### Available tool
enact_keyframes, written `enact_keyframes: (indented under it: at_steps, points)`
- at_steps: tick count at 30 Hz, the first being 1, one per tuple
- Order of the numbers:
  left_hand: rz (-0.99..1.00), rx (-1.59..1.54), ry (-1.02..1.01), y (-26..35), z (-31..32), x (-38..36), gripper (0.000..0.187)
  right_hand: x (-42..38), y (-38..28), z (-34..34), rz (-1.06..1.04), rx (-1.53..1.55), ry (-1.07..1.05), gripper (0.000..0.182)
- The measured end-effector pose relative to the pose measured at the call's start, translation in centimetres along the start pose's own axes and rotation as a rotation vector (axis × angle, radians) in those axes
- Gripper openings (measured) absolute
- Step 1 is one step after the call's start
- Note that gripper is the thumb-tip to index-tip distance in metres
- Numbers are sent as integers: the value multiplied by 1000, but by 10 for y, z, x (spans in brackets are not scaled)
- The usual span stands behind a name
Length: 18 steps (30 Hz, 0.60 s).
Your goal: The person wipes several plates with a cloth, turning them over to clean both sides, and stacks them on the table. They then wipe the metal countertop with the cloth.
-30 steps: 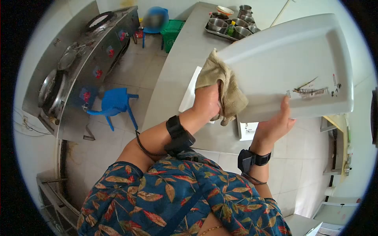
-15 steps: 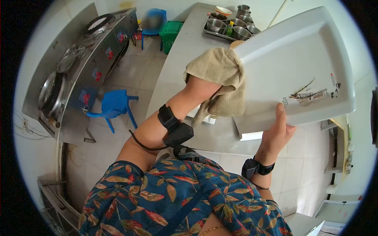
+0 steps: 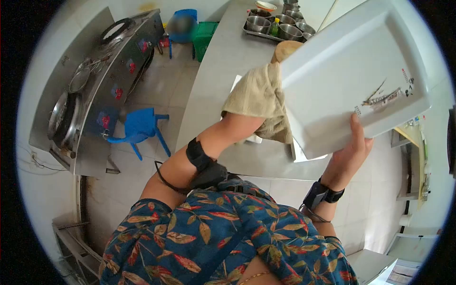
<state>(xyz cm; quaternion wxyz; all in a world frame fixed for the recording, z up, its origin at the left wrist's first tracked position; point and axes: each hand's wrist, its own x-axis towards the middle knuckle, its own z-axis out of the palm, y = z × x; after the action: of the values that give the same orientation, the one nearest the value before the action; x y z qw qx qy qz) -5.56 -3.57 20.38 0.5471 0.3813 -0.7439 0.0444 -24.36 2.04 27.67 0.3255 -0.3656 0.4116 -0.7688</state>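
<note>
A large white rectangular plate (image 3: 332, 85), printed with a boat drawing and small characters, is held tilted above the table. My right hand (image 3: 351, 147) grips its near edge, the thumb lying on the upper face and the fingers hidden beneath. A beige cloth (image 3: 256, 95) covers most of my left hand (image 3: 244, 124) at the plate's left edge. That hand is closed on the cloth, though its fingers are out of sight. White dishware (image 3: 300, 153) lies partly hidden under the plate and cloth.
On the steel table (image 3: 209, 80), a tray (image 3: 261, 34) carries several metal pots and a green bottle (image 3: 275, 27). A round wooden block (image 3: 285, 49) stands behind the plate. To the left are a stove counter (image 3: 102, 90) with woks and a blue chair (image 3: 141, 126).
The plate has shifted slightly right and its tilt has changed. My right hand moved right and up with it, while the cloth slid a little left along the plate's edge.
</note>
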Motion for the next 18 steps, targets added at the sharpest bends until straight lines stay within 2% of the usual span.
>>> enact_keyframes:
  at_steps: [1,4,7,10,12,13,16,18]
  points:
    - [78,128,8,-2,3,2,41,2,0,-3,30,6,-8,28]
    - [181,175,13,-11,0,14,32,12,12,-12,61,-24,-76,29]
    - [100,184,-132,-19,-6,23,35,5,23,-13,92,-20,-143,29]
    - [-180,-186,4,-6,-2,26,33,-2,31,-16,95,-72,-243,24]
    - [-102,-202,25,-1,-7,33,34,-8,41,-18,95,-158,-340,24]
    - [-62,-216,38,0,-8,36,34,-10,41,-17,116,-154,-310,25]
    - [-36,15,2,-1,-8,31,35,-7,35,-11,156,-129,-231,26]
    - [-41,-18,-38,6,-11,21,35,1,22,-7,150,-18,-143,25]
